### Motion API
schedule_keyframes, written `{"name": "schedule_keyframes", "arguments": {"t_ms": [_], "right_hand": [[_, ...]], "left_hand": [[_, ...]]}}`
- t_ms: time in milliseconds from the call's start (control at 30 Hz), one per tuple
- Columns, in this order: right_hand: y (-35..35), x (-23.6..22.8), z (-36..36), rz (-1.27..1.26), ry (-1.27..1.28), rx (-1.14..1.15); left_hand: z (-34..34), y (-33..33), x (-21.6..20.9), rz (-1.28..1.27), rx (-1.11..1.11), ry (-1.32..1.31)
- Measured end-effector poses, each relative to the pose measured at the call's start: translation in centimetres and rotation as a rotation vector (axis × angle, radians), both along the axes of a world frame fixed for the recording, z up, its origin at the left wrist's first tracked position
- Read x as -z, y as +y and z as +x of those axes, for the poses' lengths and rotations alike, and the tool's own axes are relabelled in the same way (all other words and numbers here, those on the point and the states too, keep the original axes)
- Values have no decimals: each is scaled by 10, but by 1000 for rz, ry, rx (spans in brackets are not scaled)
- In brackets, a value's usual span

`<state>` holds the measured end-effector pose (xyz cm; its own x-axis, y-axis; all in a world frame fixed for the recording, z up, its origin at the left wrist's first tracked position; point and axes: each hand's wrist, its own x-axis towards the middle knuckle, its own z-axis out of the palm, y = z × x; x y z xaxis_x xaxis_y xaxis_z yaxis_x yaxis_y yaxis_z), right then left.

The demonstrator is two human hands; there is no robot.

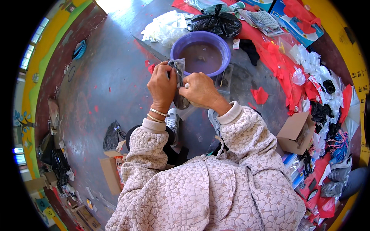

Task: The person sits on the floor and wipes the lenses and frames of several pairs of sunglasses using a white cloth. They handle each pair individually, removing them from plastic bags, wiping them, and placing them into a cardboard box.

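In front of me my left hand (161, 86) is closed on the upper end of a small clear plastic bag (178, 66) with something dark inside, which I cannot make out. Against the bag's right side presses my right hand (203, 91), its fingers curled in a pinch. A small white bit shows at its knuckles. Just beyond both hands stands a purple basin (174, 47) of murky brown water with a small pale lump in it. Beside the basin's near right rim, another clear bag (224, 79) lies on the floor, holding something dark.
Behind the basin are a white plastic heap (165, 27) and a knotted black bag (216, 24). Red cloth (275, 65) and mixed bags cover the right side. An open cardboard box (295, 131) sits at right, another carton (111, 175) at lower left. My shoes (172, 124) are below my hands.
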<state>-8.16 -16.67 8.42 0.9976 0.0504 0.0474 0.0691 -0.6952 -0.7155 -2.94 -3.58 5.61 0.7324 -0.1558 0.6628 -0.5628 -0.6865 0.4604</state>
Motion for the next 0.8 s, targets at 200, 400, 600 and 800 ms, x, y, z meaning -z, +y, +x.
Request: {"name": "schedule_keyframes", "arguments": {"t_ms": [200, 400, 600, 800], "right_hand": [[-10, 38, 15, 37, -150, 66], [-11, 29, 17, 182, -113, -6], [-11, 30, 15, 134, -188, 29], [-3, 26, 11, 43, -102, 9]], "left_hand": [[10, 13, -4, -920, 306, 594], [18, 25, 1, -1139, 383, 801], [5, 14, -12, -1321, 435, 919], [-3, 6, 11, -1126, 590, 1041]]}}
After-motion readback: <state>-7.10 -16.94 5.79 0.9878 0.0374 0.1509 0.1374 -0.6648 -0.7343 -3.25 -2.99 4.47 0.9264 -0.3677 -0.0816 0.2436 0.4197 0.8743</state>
